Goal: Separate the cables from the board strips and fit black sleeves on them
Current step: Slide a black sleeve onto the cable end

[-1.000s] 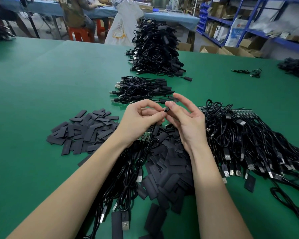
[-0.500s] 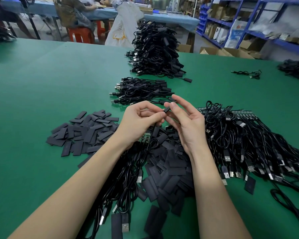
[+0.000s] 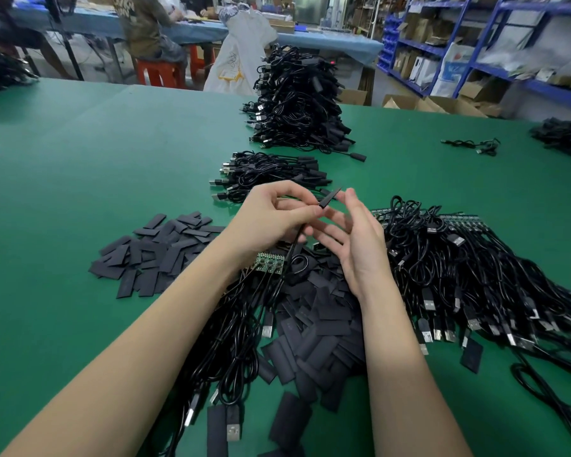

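Observation:
My left hand (image 3: 271, 219) pinches a thin black cable whose end carries a black sleeve (image 3: 329, 196) that sticks up to the right. My right hand (image 3: 353, 239) is beside it, fingers straight and spread, holding nothing. Under the hands lies a green board strip (image 3: 267, 262) with cables still attached. A heap of flat black sleeves (image 3: 314, 328) sits below my wrists, and a second flat pile of sleeves (image 3: 155, 249) lies to the left. A large tangle of cables on board strips (image 3: 459, 268) spreads to the right.
A small bundle of cables (image 3: 271, 174) and a tall stack of cables (image 3: 297, 103) stand further back on the green table (image 3: 80, 179). A loose cable (image 3: 472, 145) lies far right. People sit at a blue table behind; shelves stand at right.
My right hand has let go of the sleeve and opened its fingers. The sleeved cable end now sticks up from my left hand's pinch.

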Available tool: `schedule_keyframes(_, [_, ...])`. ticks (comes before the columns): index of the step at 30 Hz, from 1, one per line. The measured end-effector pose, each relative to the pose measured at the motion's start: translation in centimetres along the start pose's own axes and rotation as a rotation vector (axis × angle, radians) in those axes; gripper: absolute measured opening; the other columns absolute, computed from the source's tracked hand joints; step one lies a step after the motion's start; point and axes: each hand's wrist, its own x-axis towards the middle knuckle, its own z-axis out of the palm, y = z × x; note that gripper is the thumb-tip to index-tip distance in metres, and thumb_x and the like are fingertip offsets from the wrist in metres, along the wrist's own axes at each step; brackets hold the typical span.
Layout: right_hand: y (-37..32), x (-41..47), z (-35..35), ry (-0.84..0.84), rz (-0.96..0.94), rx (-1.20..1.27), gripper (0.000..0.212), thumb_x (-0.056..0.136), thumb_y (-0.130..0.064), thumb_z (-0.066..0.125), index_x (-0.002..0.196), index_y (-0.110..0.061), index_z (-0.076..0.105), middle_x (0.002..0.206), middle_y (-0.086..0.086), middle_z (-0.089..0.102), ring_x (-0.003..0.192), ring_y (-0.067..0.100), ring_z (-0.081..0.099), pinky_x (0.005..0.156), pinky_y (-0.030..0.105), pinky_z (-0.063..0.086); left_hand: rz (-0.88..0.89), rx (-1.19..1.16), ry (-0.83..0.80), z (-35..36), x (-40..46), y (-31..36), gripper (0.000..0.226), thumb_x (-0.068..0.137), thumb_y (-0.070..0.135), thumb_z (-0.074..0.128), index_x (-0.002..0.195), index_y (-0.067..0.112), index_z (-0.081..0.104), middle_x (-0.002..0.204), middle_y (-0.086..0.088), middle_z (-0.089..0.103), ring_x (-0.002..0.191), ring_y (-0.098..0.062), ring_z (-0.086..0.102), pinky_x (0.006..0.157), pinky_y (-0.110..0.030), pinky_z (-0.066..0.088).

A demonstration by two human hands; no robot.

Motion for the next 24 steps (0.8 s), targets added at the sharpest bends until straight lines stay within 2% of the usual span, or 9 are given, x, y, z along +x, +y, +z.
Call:
schedule_keyframes(3, [0.1, -0.1, 0.0, -0.062, 0.032, -0.093, 0.036, 0.102, -0.046, 0.055, 0.111, -0.015, 0.069, 0.100, 0.010, 0.078, 0.087, 0.025, 0.076, 0.076, 0.036, 0.062, -0.018, 0.060, 0.006, 0.4, 1.5, 1.3, 0.008, 0.087, 0.006, 0.076, 0.090, 0.009, 0.069, 0.079, -0.011, 0.074, 0.061, -0.015, 0.063, 0.064, -0.030, 0.059])
schedule_keyframes(7, [0.1, -0.2, 0.3, -0.096, 0.039, -0.225, 0.035, 0.098, -0.047, 0.061, 0.113, -0.017, 0.073, 0.105, 0.007, 0.078, 0.088, 0.022, 0.076, 0.073, 0.031, 0.061, -0.024, 0.105, 0.048, 0.4, 4.2, 3.0, 0.012, 0.087, 0.001, 0.075, 0.089, 0.008, 0.066, 0.060, -0.001, 0.067, 0.051, -0.008, 0.062, 0.052, -0.020, 0.053])
schedule_keyframes(12, [-0.1, -0.1, 0.0, -0.049, 0.052, -0.234, 0.031, 0.101, -0.043, 0.059, 0.114, -0.018, 0.070, 0.103, 0.001, 0.079, 0.091, 0.023, 0.077, 0.072, 0.028, 0.062, 0.082, 0.404, 0.091, -1.2, 9.0, 6.0, 0.015, 0.084, 0.005, 0.078, 0.077, 0.014, 0.068, 0.053, 0.001, 0.063, 0.052, -0.015, 0.059, 0.052, -0.022, 0.050])
schedule_keyframes(15, [-0.1, -0.1, 0.1, -0.049, 0.061, -0.259, 0.030, 0.103, -0.043, 0.056, 0.112, -0.019, 0.072, 0.102, -0.001, 0.079, 0.090, 0.022, 0.077, 0.071, 0.028, 0.062, 0.107, 0.681, 0.071, -2.4, 12.5, 7.2, 0.017, 0.081, 0.006, 0.077, 0.072, 0.018, 0.069, 0.066, -0.001, 0.069, 0.058, -0.011, 0.064, 0.058, -0.023, 0.052])
schedule_keyframes(19, [0.0, 0.0, 0.2, -0.056, 0.077, -0.282, 0.030, 0.103, -0.043, 0.056, 0.111, -0.020, 0.072, 0.101, -0.001, 0.079, 0.088, 0.021, 0.077, 0.070, 0.027, 0.061, 0.114, 1.090, 0.054, -2.7, 15.7, 5.5, 0.016, 0.082, 0.002, 0.067, 0.083, 0.017, 0.074, 0.088, -0.002, 0.073, 0.087, -0.019, 0.069, 0.083, -0.033, 0.059])
schedule_keyframes(21, [0.0, 0.0, 0.1, -0.060, 0.084, -0.284, 0.030, 0.103, -0.044, 0.056, 0.109, -0.020, 0.073, 0.101, 0.000, 0.079, 0.087, 0.021, 0.077, 0.070, 0.028, 0.061, 0.099, 1.187, 0.039, -2.7, 16.2, 3.7, 0.019, 0.084, 0.000, 0.062, 0.087, 0.017, 0.072, 0.100, -0.008, 0.073, 0.096, -0.026, 0.068, 0.090, -0.040, 0.058])
schedule_keyframes(24, [0.2, 0.2, 0.1, -0.065, 0.088, -0.290, 0.030, 0.103, -0.043, 0.056, 0.108, -0.019, 0.074, 0.101, 0.000, 0.079, 0.087, 0.021, 0.077, 0.072, 0.029, 0.062, 0.075, 1.221, 0.026, -3.0, 16.2, 1.0, 0.019, 0.086, 0.002, 0.059, 0.091, 0.018, 0.067, 0.111, -0.013, 0.069, 0.103, -0.031, 0.065, 0.093, -0.042, 0.055])
